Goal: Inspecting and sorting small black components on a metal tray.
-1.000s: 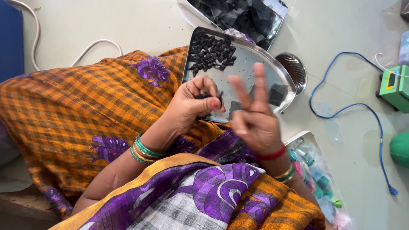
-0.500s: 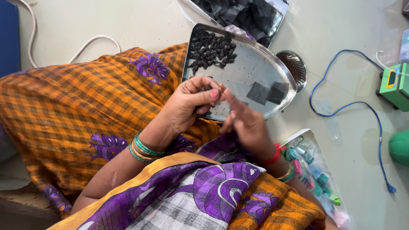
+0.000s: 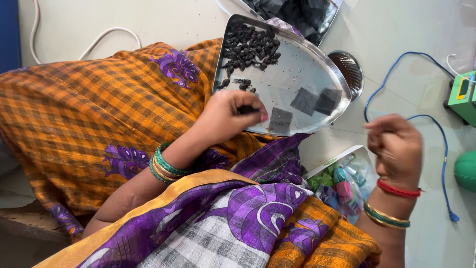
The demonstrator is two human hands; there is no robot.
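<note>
A steel tray (image 3: 317, 67) rests on my lap, bearing a heap of small black pieces (image 3: 250, 45) at its far end and three dark square pads (image 3: 303, 101) near its front. My left hand (image 3: 229, 115) hovers over the tray's near edge, fingers pinched on a small black piece (image 3: 246, 109). My right hand (image 3: 395, 148) is raised to the right of the tray, fingers curled closed; a thin thread seems to run from it, too blurred to be sure.
A second tray of dark pads (image 3: 297, 12) lies beyond. A small steel bowl (image 3: 349, 69), a blue cable (image 3: 396, 64), a green box (image 3: 463, 94) and a clear bag of coloured items (image 3: 342, 183) lie on the floor at right. White cable (image 3: 106, 34) at left.
My right hand has pulled away from my left hand, moving out to the right and closing. My left hand stays over the tray's near edge holding a small piece.
</note>
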